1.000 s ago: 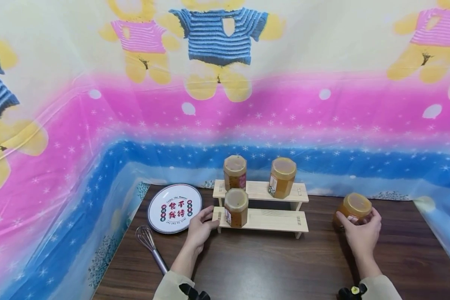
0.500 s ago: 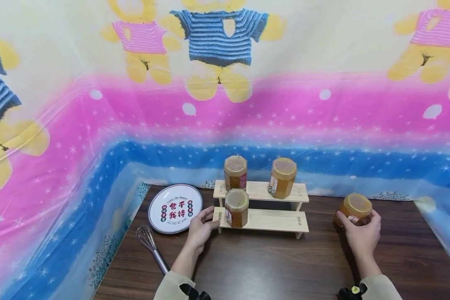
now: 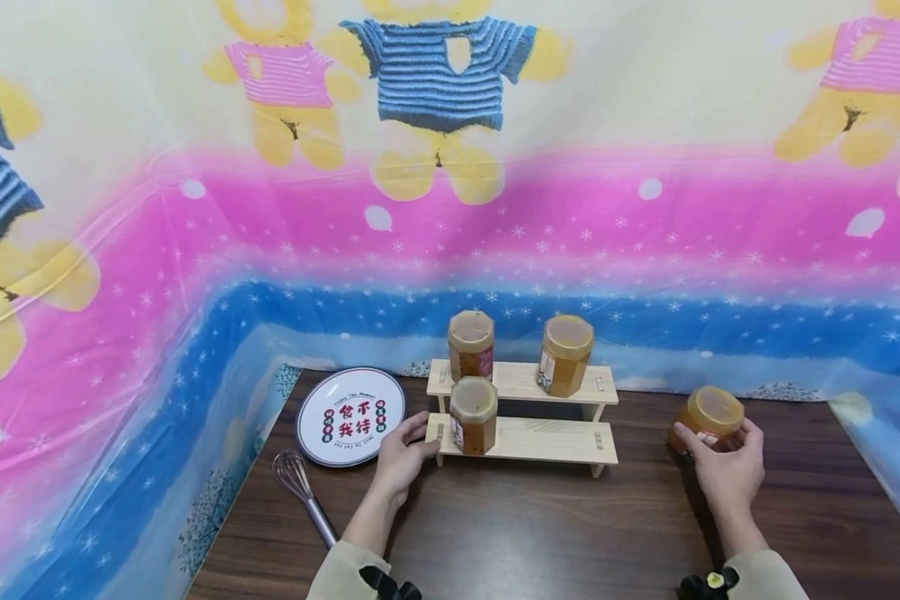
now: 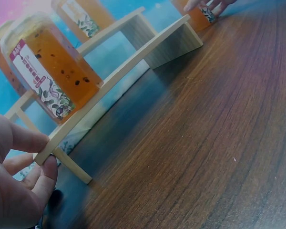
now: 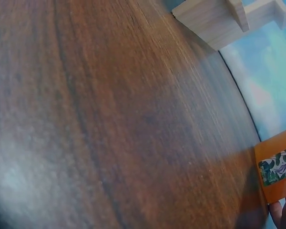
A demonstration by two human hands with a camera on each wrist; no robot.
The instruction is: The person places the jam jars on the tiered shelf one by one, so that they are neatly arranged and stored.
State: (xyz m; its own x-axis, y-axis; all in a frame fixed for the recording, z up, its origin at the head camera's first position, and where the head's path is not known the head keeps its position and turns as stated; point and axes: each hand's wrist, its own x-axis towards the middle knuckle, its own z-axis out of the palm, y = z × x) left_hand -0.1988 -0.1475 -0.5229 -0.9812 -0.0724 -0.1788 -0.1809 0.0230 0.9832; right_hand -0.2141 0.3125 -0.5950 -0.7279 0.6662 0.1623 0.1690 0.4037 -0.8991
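Observation:
At the right of the table, my right hand (image 3: 729, 479) grips a jar of amber preserve (image 3: 708, 417), thumb on its near left side and fingers round its right. The right wrist view catches only part of this jar (image 5: 279, 169), with a leafy label, at its edge. My left hand (image 3: 401, 457) pinches the left end of the lower board of a two-step wooden rack (image 3: 547, 437), thumb beneath and a finger above in the left wrist view. One similar jar (image 3: 473, 417) stands on the lower step. On the upper step stand a left jar (image 3: 470, 343) and a right jar (image 3: 566, 354).
A white round plate (image 3: 351, 417) with red characters lies left of the rack. In front of it is a metal whisk (image 3: 303, 496), close to my left forearm. The dark wooden table (image 3: 532, 525) ends at a printed cloth backdrop (image 3: 570, 217).
My right hand and wrist have shifted very slightly to the right while still holding the jar. The left hand, rack and other jars look the same.

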